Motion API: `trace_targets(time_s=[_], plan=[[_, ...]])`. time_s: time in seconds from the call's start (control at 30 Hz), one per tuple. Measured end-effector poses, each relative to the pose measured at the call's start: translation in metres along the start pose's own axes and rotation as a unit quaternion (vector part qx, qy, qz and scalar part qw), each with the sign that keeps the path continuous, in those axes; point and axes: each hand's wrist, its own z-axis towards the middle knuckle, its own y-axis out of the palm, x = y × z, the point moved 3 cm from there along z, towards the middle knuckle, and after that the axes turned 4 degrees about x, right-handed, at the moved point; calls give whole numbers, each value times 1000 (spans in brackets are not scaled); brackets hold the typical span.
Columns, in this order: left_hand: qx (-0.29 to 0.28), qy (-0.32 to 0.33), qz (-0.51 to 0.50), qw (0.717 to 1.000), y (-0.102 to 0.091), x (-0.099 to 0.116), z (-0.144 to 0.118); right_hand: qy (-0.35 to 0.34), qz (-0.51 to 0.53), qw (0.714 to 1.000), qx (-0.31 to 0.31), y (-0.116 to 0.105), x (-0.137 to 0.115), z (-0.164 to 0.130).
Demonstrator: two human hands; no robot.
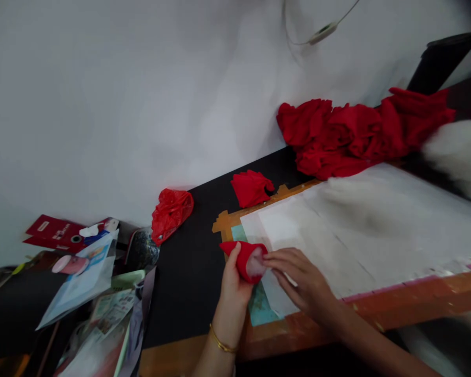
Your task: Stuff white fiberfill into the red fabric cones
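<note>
The left hand [232, 280] has its grip closed around a small red fabric cone [245, 257], thumb on the near side and fingers wrapped behind, so the cone's open, pale-lined mouth faces right. The wrist rises from the near edge of the scene with a thin gold bangle [221, 344] on it, the forearm nearly upright. The right hand [302, 280] comes in from the near right, forearm slanting across the wooden frame [377, 309]; its fingers are stretched flat and loose, tips touching the mouth of the cone, holding nothing of their own. Both hands meet over the left corner of the frame, just above a white sheet [361, 230] lying on it. Farther along the black bench [188, 293] lies another red piece [251, 187], and left of that a crumpled red plastic bag [170, 212]. A heap of red cloth [357, 133] sits against the far wall. Papers and packets [90, 283] clutter the near left.
</note>
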Motion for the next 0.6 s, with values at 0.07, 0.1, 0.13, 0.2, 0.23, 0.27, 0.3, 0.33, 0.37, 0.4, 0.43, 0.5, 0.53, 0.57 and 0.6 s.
trace_targets(time_s=[0.07, 0.1, 0.13, 0.2, 0.23, 0.27, 0.3, 0.33, 0.37, 0.4, 0.43, 0.5, 0.53, 0.57, 0.6], plan=[[-5, 6, -3, 1000, 0, 4, 0, 76, -3, 996, 35, -8, 10, 1], [-7, 5, -1, 1000, 0, 4, -1, 114, 1, 993, 32, -8, 16, 2], [-12, 5, 6, 1000, 1, 4, -3, 147, 12, 989, 15, -6, 22, 2], [-35, -1, 30, 999, 2, 0, -7, 188, 41, 980, -40, 2, 31, 3], [-47, -2, 41, 998, 2, -3, -10, 198, 50, 977, -61, 6, 34, 3], [-57, 0, 51, 997, 2, -5, -12, 201, 54, 976, -70, 10, 35, 3], [-63, 0, 59, 996, 2, -8, -14, 199, 51, 976, -70, 12, 35, 4], [-63, -1, 64, 996, 1, -10, -16, 195, 47, 978, -62, 13, 34, 4], [-60, -4, 64, 996, 1, -11, -16, 195, 49, 978, -55, 13, 33, 4], [-55, -9, 61, 997, 0, -12, -17, 201, 60, 976, -52, 13, 33, 3], [-51, -16, 57, 997, 0, -12, -16, 212, 81, 972, -61, 12, 32, 1], [-47, -30, 44, 997, 0, -10, -15, 235, 128, 958, -99, 12, 31, -3], [-49, -36, 39, 997, 0, -10, -14, 237, 142, 954, -117, 13, 31, -5], [-54, -41, 35, 997, 1, -9, -13, 231, 143, 954, -128, 13, 32, -7], [-59, -45, 32, 997, 1, -9, -13, 222, 128, 958, -129, 14, 33, -8]])
